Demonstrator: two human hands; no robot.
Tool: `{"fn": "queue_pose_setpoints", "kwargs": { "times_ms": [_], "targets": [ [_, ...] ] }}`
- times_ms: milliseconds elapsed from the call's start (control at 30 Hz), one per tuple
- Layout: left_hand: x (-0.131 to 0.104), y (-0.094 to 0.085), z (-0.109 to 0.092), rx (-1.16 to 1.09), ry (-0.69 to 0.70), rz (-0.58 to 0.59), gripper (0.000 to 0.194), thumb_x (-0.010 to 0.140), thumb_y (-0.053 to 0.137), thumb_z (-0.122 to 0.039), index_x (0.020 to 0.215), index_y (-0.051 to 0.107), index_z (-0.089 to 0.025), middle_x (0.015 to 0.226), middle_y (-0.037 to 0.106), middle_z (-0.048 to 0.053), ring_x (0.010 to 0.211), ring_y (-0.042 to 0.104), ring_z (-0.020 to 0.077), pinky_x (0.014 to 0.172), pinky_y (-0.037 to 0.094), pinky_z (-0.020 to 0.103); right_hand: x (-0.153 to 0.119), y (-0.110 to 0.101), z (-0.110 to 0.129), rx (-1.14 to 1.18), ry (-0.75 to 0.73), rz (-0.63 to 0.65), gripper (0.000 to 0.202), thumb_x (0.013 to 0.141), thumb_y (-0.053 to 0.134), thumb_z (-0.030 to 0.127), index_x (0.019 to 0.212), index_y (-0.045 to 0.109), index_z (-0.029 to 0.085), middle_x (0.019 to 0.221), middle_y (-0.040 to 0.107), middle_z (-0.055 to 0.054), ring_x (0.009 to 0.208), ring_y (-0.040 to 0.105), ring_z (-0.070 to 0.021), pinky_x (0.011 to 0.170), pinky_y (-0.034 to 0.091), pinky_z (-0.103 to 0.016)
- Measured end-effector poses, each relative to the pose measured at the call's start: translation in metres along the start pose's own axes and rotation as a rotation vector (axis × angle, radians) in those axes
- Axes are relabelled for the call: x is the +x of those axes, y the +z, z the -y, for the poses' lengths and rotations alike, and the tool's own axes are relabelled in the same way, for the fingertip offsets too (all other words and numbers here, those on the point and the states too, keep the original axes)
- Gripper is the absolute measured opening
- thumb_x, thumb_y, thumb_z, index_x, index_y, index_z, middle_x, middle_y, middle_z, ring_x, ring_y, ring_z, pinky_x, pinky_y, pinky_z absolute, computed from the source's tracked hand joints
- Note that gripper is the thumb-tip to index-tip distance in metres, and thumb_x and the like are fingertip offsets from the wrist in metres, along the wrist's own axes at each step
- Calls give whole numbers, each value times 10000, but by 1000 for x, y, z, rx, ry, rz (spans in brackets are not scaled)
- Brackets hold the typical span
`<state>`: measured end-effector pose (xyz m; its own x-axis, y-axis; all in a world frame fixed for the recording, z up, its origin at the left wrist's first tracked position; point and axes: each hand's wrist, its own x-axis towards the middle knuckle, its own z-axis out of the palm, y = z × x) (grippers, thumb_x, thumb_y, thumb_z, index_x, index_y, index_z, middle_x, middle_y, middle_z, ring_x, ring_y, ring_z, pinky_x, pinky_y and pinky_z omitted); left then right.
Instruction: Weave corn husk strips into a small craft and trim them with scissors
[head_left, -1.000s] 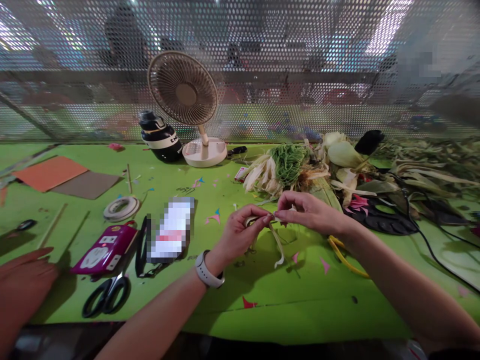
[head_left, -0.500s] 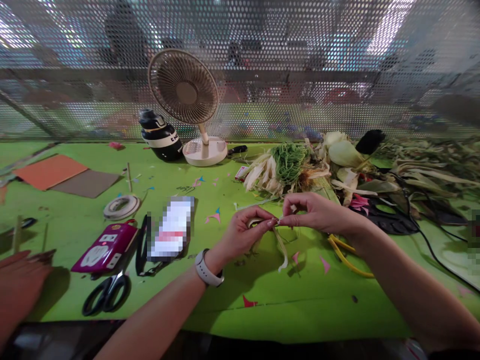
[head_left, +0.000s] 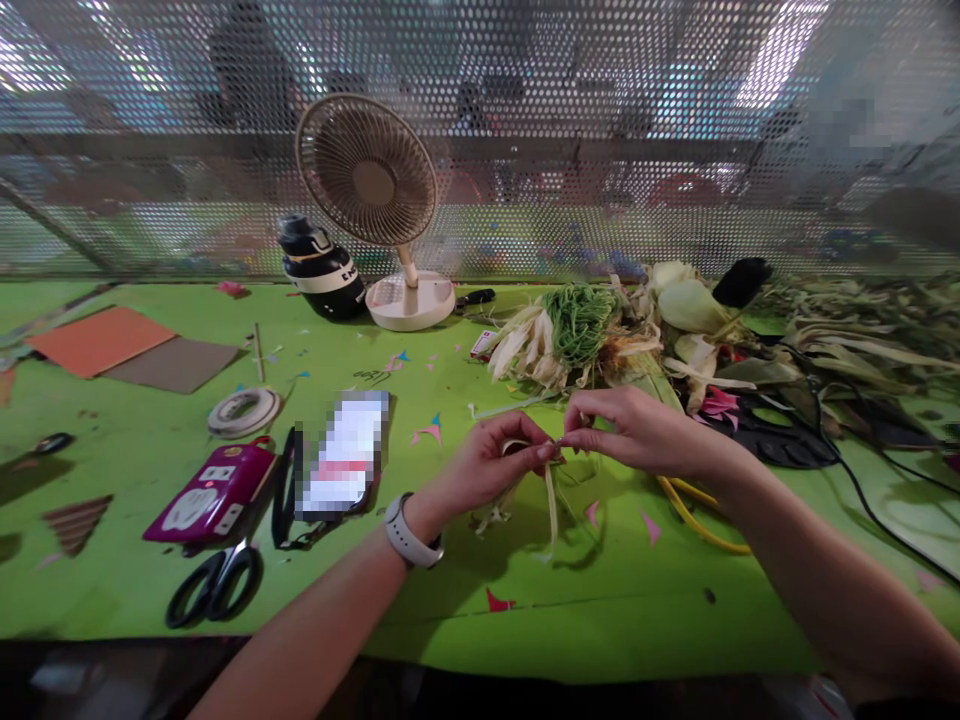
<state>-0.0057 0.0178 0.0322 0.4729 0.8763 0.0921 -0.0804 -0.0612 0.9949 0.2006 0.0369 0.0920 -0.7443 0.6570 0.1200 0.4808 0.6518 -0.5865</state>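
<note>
My left hand [head_left: 499, 462] is closed in a pinch on a pale strip of corn husk [head_left: 553, 505], which hangs below the fingertips in thin strands. Close against it, my right hand [head_left: 626, 430] pinches the same strip near its upper end. The exact spot between the fingertips is too small to make out. Just behind the hands lies a heap of dried corn husks [head_left: 525, 345] with a bundle of green strands [head_left: 581, 325] on it. Under my right forearm shows a yellow looped handle [head_left: 701, 520].
Black-handled scissors [head_left: 214, 585], a purple packet [head_left: 210, 495], a phone [head_left: 345, 455] and a tape roll [head_left: 244, 412] lie to the left. Behind stand a fan [head_left: 367, 180] and a dark bottle [head_left: 322, 275]. A black cable [head_left: 862, 490] runs along the right.
Another person's hand at the left edge has gone out of view, and a brown striped triangle shows there. The husk strands hang differently below my fingers; my hands have barely moved.
</note>
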Motion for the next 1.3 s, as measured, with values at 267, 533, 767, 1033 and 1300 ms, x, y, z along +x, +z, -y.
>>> {"fn": "queue_pose_setpoints", "kwargs": {
  "times_ms": [267,533,767,1033,1300],
  "targets": [
    [0,1,1,-58,-45,26,260,741,716,-278,940,597,-162,753,663,13,729,626,125,716,511,273,-2,3,5,-6,29,-41,336,917,508,301,1237,466,207,852,621,-10,758,593,-139,691,431,-251],
    [-1,-4,-1,-40,-192,162,153,760,691,-299,827,716,-164,762,692,28,674,578,104,680,449,244,-2,6,9,15,-51,-14,286,931,484,292,1208,513,224,870,628,-14,803,598,-136,736,440,-258],
    [0,-2,3,-128,-205,77,169,694,750,-306,769,710,-159,727,696,20,650,591,96,669,449,230,2,8,0,119,21,-59,290,876,564,354,1115,545,190,876,627,-20,794,591,-135,715,447,-250],
    [2,-1,5,-365,-204,-61,159,643,798,-265,715,709,-155,704,702,5,666,618,88,720,473,220,4,6,-10,177,234,-80,284,785,644,436,735,571,167,637,562,18,587,499,-102,532,370,-217],
    [7,-3,12,-598,-180,-219,180,609,817,-183,770,741,-155,798,733,27,761,643,101,801,462,230,8,14,0,375,269,-89,209,811,590,321,857,671,134,737,656,-32,644,568,-120,585,433,-239]
  ]
}}
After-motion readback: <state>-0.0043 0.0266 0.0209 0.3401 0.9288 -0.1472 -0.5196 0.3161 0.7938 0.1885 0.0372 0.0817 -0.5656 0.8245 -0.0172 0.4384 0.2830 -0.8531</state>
